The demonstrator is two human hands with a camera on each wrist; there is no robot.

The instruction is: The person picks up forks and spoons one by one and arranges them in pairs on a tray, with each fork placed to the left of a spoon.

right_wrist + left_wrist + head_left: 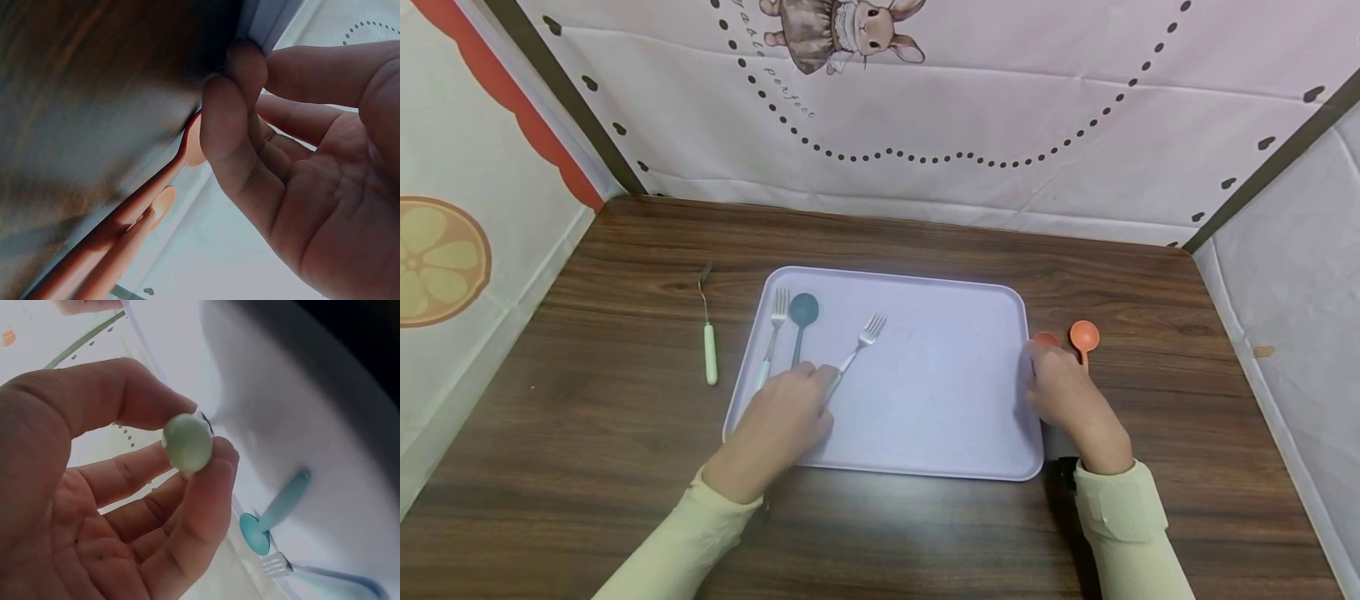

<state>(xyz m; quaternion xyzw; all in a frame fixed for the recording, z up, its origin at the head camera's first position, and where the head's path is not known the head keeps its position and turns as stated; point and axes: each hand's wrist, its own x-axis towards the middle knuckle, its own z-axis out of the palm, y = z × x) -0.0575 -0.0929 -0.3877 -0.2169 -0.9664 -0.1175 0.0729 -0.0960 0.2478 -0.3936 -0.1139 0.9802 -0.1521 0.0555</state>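
A fork [869,330] with a pale green handle is pinched near its handle by my left hand [782,417], over the left part of a lilac tray [925,473]. Its rounded handle end [189,444] shows between thumb and fingertips in the left wrist view. Beside that hand in the tray lie a teal spoon [803,309] and another fork [779,307]. My right hand [1063,392] grips the tray's right rim, thumb and fingertips at the edge [275,28]. Two orange spoons, one [1084,336] in plain sight, the other [1046,339] partly hidden by that hand, lie just right of the tray.
On the wooden table [625,467], left of the tray, lies a fork-like utensil [710,354] with a light green handle, seen side-on. A printed cloth wall [1000,108] stands behind the table, with side walls at left and right.
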